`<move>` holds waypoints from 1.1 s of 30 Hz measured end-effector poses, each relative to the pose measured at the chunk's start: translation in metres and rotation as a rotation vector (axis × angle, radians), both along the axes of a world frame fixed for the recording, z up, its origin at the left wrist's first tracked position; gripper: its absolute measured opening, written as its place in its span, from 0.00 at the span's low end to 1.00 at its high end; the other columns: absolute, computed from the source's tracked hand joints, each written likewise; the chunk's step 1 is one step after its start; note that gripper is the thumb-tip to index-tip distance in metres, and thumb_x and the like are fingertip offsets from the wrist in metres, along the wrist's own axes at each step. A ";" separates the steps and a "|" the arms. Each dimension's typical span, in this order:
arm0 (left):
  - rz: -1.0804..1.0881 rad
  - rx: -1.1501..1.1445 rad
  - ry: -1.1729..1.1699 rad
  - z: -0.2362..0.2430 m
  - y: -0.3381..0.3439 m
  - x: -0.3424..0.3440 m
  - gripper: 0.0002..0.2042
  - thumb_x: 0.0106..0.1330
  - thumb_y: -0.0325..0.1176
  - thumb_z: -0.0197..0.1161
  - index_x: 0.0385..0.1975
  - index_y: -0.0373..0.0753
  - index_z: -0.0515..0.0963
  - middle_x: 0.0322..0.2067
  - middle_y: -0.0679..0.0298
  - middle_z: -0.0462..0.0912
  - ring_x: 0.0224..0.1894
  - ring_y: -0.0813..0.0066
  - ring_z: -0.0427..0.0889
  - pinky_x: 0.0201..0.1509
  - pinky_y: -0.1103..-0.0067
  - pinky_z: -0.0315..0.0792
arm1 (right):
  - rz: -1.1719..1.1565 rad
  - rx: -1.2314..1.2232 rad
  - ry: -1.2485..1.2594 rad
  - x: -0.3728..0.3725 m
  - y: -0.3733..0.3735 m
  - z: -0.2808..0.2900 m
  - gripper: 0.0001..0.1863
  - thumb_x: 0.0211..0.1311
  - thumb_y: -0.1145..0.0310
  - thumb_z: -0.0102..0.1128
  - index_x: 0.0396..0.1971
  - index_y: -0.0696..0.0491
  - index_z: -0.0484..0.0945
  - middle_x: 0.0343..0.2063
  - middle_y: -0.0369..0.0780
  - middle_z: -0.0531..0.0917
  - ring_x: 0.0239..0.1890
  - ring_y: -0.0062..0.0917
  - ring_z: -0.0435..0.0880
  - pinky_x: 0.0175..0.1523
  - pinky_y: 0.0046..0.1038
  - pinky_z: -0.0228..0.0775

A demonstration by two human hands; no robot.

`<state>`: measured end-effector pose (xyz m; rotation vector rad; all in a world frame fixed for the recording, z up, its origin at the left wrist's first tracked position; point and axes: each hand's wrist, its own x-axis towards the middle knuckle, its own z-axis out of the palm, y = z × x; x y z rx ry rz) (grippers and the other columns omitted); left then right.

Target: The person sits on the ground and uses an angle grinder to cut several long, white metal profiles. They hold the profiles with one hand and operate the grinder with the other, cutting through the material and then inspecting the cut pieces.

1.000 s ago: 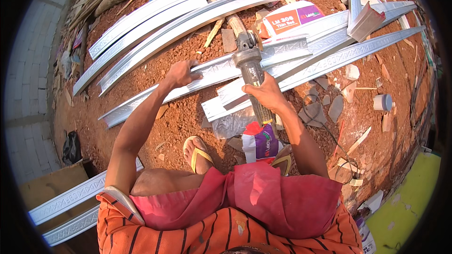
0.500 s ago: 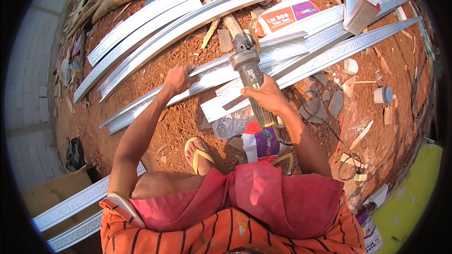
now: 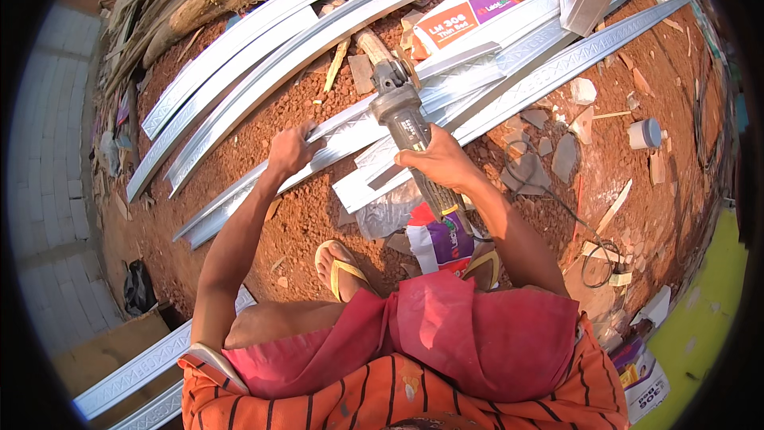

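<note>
My right hand (image 3: 439, 161) is wrapped round the body of a dark angle grinder (image 3: 395, 105). The grinder's head points away from me, its disc (image 3: 411, 73) at the edge of a long silver metal channel (image 3: 231, 211); I cannot tell whether they touch. Closed over that same channel, left of the grinder, is my left hand (image 3: 292, 151). More embossed metal channels (image 3: 549, 84) lie crossed under and beyond the grinder. A short cut-looking channel piece (image 3: 590, 0) rests across them at the far right.
Curved-looking channels (image 3: 263, 56) lie at the far left by wooden logs (image 3: 231, 4). Broken tiles (image 3: 565, 158), a cord (image 3: 557, 211) and a white tub (image 3: 645, 134) are on the red soil to the right. A printed bag (image 3: 442, 240) lies between my sandalled feet.
The whole view has shifted slightly, so the scene sits a little further left. Both hands keep their holds, and the grinder stays at about the same spot on the channel.
</note>
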<state>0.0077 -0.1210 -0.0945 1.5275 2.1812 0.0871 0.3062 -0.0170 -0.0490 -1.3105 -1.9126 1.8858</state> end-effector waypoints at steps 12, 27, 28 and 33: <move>0.073 -0.047 0.031 0.009 0.001 0.007 0.22 0.60 0.52 0.64 0.48 0.43 0.78 0.27 0.53 0.84 0.28 0.62 0.84 0.39 0.67 0.77 | -0.016 -0.067 0.025 0.001 0.001 0.008 0.20 0.46 0.62 0.69 0.36 0.58 0.76 0.27 0.36 0.78 0.29 0.21 0.75 0.37 0.25 0.69; 0.041 0.014 0.059 0.002 -0.004 0.006 0.17 0.63 0.50 0.64 0.41 0.43 0.77 0.25 0.53 0.84 0.27 0.57 0.85 0.37 0.64 0.77 | 0.024 -0.098 0.047 0.002 0.002 -0.001 0.25 0.45 0.60 0.68 0.40 0.61 0.75 0.30 0.41 0.80 0.32 0.25 0.78 0.39 0.29 0.70; 0.036 0.031 0.060 0.000 -0.004 0.006 0.18 0.63 0.50 0.64 0.41 0.43 0.77 0.25 0.53 0.84 0.27 0.57 0.85 0.37 0.64 0.77 | 0.013 -0.092 0.045 0.003 0.002 -0.003 0.23 0.46 0.61 0.69 0.39 0.60 0.75 0.29 0.39 0.79 0.31 0.23 0.77 0.39 0.28 0.70; 0.015 0.040 0.067 -0.003 -0.004 0.004 0.18 0.63 0.50 0.64 0.42 0.44 0.77 0.25 0.53 0.84 0.27 0.57 0.84 0.37 0.65 0.77 | -0.020 -0.038 -0.011 0.005 0.002 -0.004 0.29 0.45 0.57 0.70 0.41 0.63 0.74 0.31 0.42 0.79 0.34 0.26 0.77 0.41 0.27 0.71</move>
